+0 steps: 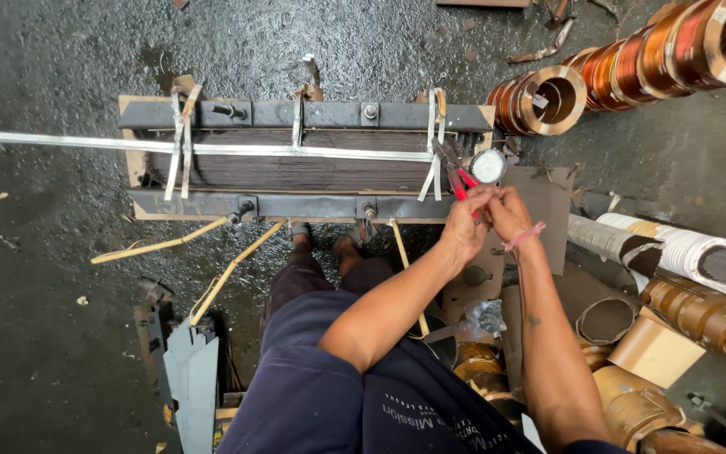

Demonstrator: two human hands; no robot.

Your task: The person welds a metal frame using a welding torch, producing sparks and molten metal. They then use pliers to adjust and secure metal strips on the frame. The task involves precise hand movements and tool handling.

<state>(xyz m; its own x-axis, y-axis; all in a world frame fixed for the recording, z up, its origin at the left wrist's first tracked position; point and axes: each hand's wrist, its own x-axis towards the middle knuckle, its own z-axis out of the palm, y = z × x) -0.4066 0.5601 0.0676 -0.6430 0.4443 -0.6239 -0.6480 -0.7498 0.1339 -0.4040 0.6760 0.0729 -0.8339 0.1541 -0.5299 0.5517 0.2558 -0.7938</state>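
Core: a laminated steel core [296,171], a long block of thin dark sheets, lies on the wet, gritty floor [52,76] between two grey bolted clamp bars [313,113].
Banding: pale flat straps [433,143] loop over the block; a bright metal strip [86,141] runs along its top.
Pliers: red-handled pliers [461,180] sit at the core's right end, just beside a round white tape roll [488,166].
Left hand [466,225]: fingers curled tight on the pliers' handles.
Right hand [507,212]: fingers pressed against the left, pinching the same handles; a pink band circles the wrist.
Coils: glossy copper-coloured coils [548,99] are stacked at right, partly cut off.
Hidden: the pliers' tips are hard to make out.
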